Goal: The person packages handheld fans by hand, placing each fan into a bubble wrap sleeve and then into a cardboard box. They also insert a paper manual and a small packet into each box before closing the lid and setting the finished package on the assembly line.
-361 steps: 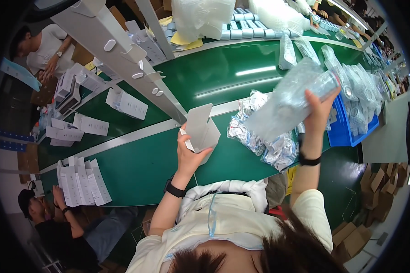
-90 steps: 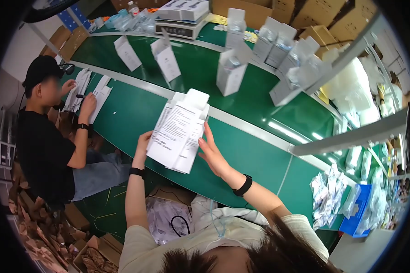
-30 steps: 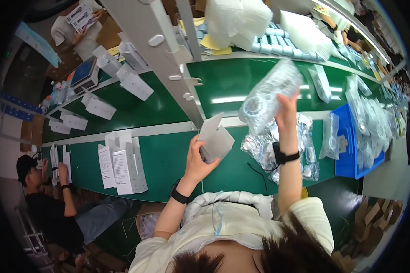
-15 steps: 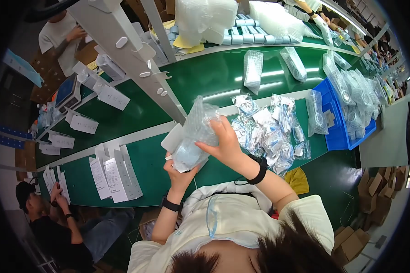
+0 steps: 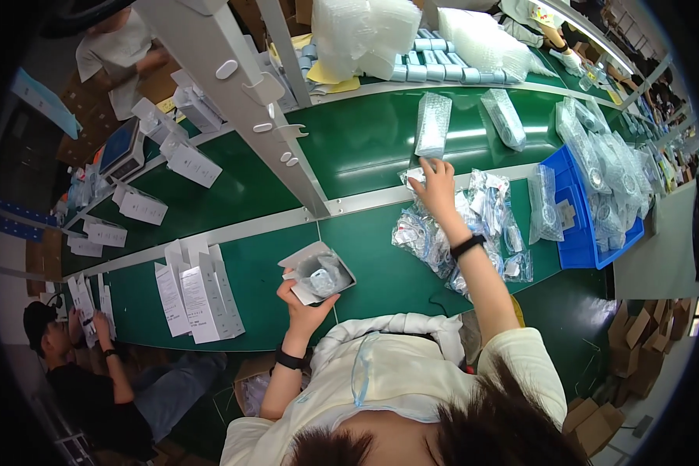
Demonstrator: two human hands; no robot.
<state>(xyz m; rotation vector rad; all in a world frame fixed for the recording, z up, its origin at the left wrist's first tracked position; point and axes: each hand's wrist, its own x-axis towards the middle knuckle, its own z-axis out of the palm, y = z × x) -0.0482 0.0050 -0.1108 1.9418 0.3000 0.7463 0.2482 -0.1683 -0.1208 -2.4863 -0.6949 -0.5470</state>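
Observation:
My left hand (image 5: pixel 310 311) grips an open white box (image 5: pixel 296 259) over the near green table, fingers wrapped round its near side. Inside the box sits a bubble-wrap pouch (image 5: pixel 324 278) with a pale item in it. My right hand (image 5: pixel 441 196) reaches forward to the far left corner of a pile of small clear bags (image 5: pixel 487 198) holding white and blue pieces. Its fingers are stretched out and apart over a white packet (image 5: pixel 417 177) in that corner. Whether they touch the packet is hard to make out.
White boxes (image 5: pixel 202 303) stand grouped at the left. Two bubble-wrapped packs (image 5: pixel 433 124) lie on the far green surface. A blue bin (image 5: pixel 574 225) of wrapped packs is at the right. A metal post (image 5: pixel 272 116) rises ahead. A co-worker (image 5: pixel 85 365) sits at far left.
The bubble-wrap pouch went down into the box. My right hand let go of it and moved forward and right to the bag pile. My left hand stays on the box.

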